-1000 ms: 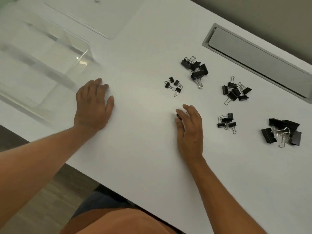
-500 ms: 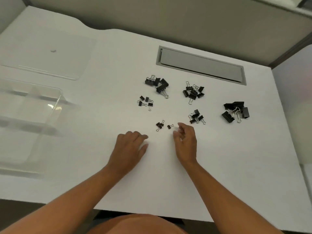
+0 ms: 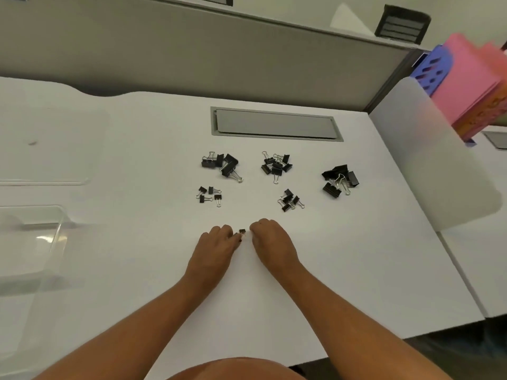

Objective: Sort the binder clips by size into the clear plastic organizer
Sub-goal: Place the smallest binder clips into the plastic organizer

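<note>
Both hands lie close together on the white desk, near its front middle. Between them is a tiny black binder clip. My left hand has its fingertips on a second tiny clip and seems to pinch it. The fingers of my right hand curl down beside the first clip and hide whatever is under them. Behind the hands lie several sorted piles: large clips, medium clips, the biggest clips, small clips and more small clips. The clear plastic organizer stands at far left.
A clear lid lies flat at the back left. A grey cable hatch is set into the desk behind the piles. A white divider and a pink and blue holder stand at right.
The view tilted up and right. My left hand came from beside the organizer to the tiny clips by my right hand, and both hands closed in around them.
</note>
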A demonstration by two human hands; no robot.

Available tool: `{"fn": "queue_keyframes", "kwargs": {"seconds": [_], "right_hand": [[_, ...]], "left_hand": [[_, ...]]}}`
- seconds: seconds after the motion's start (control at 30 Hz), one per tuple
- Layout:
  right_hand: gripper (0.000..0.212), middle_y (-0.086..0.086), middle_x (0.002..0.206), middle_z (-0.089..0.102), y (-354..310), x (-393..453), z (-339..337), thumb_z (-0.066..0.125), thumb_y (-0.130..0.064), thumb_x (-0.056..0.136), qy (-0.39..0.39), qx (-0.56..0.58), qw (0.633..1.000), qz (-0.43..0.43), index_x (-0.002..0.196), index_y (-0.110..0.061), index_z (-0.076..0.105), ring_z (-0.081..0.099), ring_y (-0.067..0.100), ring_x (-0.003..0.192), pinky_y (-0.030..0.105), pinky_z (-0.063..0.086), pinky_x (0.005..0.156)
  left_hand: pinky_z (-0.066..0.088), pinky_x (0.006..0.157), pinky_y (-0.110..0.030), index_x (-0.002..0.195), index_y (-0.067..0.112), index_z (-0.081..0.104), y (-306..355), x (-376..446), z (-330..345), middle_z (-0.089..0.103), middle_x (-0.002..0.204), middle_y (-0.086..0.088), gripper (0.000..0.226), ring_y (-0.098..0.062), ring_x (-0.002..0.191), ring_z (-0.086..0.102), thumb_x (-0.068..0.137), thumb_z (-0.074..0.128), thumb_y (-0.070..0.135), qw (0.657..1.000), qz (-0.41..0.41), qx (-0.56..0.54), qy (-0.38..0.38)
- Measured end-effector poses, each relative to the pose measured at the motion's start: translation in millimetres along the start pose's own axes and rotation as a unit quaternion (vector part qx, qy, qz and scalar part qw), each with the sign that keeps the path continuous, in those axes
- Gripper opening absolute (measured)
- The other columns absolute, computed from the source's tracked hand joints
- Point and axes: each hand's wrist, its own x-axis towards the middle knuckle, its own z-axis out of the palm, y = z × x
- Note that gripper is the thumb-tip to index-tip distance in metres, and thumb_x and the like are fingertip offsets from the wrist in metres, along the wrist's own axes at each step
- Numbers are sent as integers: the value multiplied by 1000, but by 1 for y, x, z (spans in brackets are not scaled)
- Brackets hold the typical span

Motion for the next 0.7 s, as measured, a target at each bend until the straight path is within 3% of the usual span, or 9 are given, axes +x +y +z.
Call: {"fn": "queue_keyframes", "kwargs": {"seconds": [0.1,0.2,0.33,0.4,0.47,0.57,0.7], "right_hand": [[10,4,75,56,4,-8,-1,61,-5,85,37,-4,999,18,80,-12,58,53,27,70,38,44,52],[10,1,79,64,4,-16,1,64,-7,82,68,36,996,51,89,-14,66,62,25,72,39,54,54],[13,-8,89,71,-14,-25,-13,67,-9,88,102,223,954,170,96,-17,71,68,10,81,27,58,72],[13,-8,87,72,-26,-30,-21,69,-9,90,110,328,910,229,98,-19,72,71,8,83,24,60,73],[14,-6,87,73,-39,-32,-26,71,-13,91,97,395,880,244,99,-24,73,74,12,82,32,64,76],[14,-5,90,74,-53,-31,-30,73,-15,91,68,430,869,235,99,-26,73,77,16,82,44,65,81],[12,-1,94,75,-66,-24,-34,70,-12,95,67,462,848,249,103,-21,70,79,14,84,43,64,86]], "left_hand": [[49,53,-40,95,13,75,-2,3,-2,59,80,-2,8,-27,67,56,89,79,15,999,-15,-36,1],[54,67,-39,99,19,76,0,9,-13,62,82,4,21,-19,76,62,103,58,29,978,-136,-158,1],[54,79,-25,99,25,80,10,13,-37,74,83,16,10,-1,81,70,99,70,28,889,-289,-355,27],[59,80,-28,97,26,82,14,12,-45,78,79,12,9,-4,76,72,96,74,30,822,-366,-437,19],[62,82,-33,98,26,83,16,10,-50,80,82,8,8,-13,77,74,94,76,30,770,-399,-497,7],[63,84,-36,100,24,83,21,6,-56,81,89,4,9,-18,83,77,94,77,27,727,-400,-558,-11],[63,88,-36,104,23,84,22,3,-58,82,94,2,14,-19,89,77,94,77,29,701,-406,-586,-16]]}}
